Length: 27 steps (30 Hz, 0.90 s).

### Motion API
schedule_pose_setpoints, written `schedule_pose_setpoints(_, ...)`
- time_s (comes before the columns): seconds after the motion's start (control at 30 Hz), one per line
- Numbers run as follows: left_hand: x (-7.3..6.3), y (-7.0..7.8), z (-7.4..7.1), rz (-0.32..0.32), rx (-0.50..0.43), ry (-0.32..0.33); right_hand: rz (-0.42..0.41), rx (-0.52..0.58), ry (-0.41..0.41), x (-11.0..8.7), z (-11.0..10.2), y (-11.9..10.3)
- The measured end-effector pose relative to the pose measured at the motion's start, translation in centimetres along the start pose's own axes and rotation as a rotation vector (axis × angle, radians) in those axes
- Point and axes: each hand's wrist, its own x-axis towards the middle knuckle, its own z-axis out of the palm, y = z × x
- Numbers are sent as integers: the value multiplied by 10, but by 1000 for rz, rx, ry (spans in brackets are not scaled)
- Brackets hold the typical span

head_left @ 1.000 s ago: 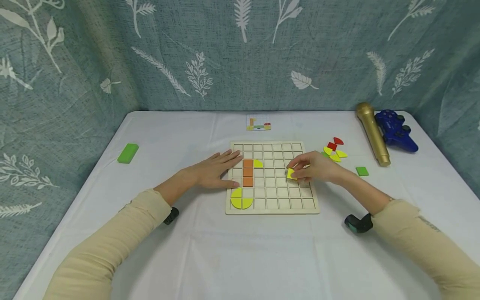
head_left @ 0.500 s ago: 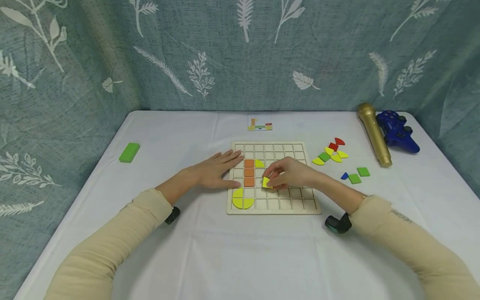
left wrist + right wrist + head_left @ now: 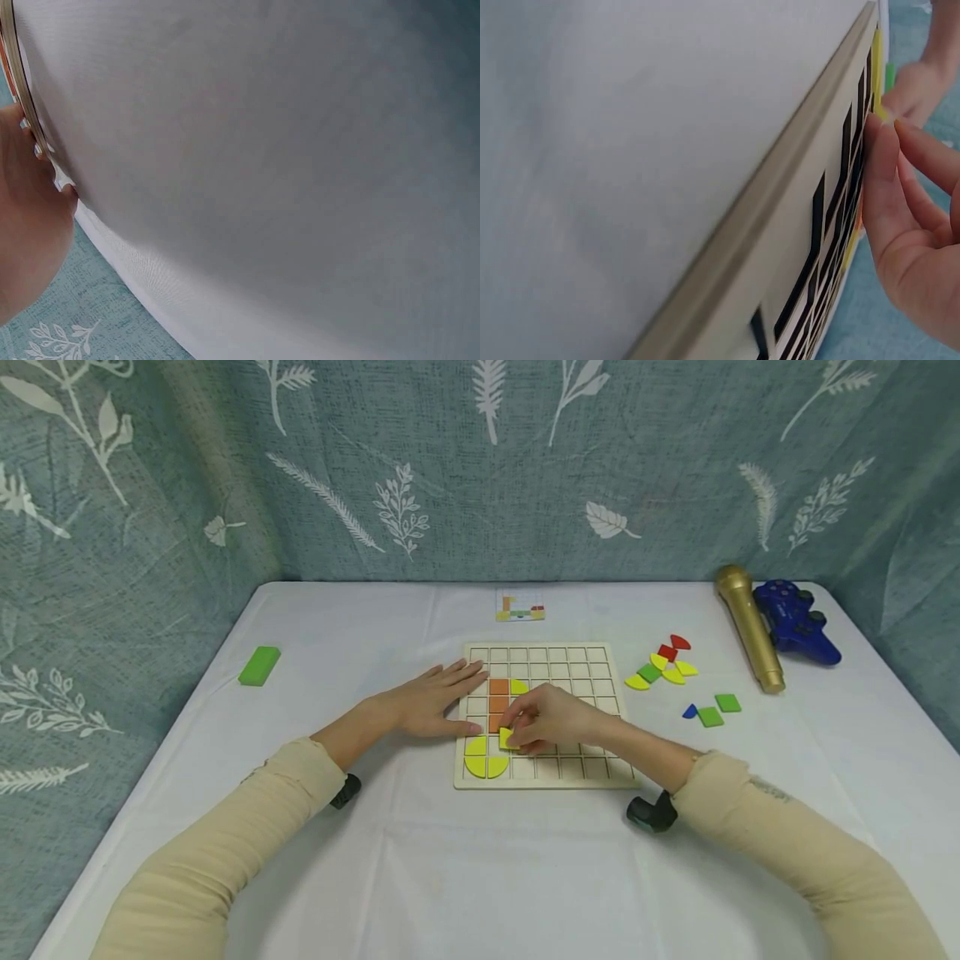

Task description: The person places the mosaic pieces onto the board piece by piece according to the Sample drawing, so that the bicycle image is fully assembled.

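Observation:
A wooden grid board [image 3: 547, 782] lies on the white table. My left hand [image 3: 432, 703] rests with fingers spread over the board's left edge. Between thumb and fingertips, my right hand [image 3: 555, 720] pinches a yellow tile [image 3: 506, 739] low over the grid, just below a column of orange square tiles [image 3: 498, 704]. Yellow quarter-round tiles [image 3: 476, 766] fill cells at the board's lower left, around the pinched one. Another yellow quarter-round tile [image 3: 518, 687] sits right of the top orange square. The right wrist view shows the right hand's fingertips [image 3: 883, 129] close to the board's surface.
Loose red, yellow and green tiles [image 3: 650, 673] lie right of the board, with green squares [image 3: 710, 717] and a blue piece [image 3: 690, 712] nearer. A pattern card [image 3: 520, 605] lies behind. A gold microphone [image 3: 750, 631], blue game controller [image 3: 797, 622] and green block [image 3: 259, 666] stand apart.
My right hand has moved left across the board with the yellow tile, to the cell under the orange column. My left hand has stayed in place on the board's edge.

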Motion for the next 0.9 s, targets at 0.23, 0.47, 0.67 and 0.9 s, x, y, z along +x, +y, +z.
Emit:
schedule_pose_setpoints(0.23,1,0,0,12,3,6,11,-56,50,1,7,-5)
schedule_pose_setpoints(0.47,0,1,0,7,-4,1,-54,-131,58,0,11,-4)
schedule_pose_setpoints(0.67,0,1,0,20,-6,23,-117,-191,73,0,11,-2)
schedule_pose_setpoints(0.9,0,0,0,18,0,15,-146,-181,61,-3,9,-2)
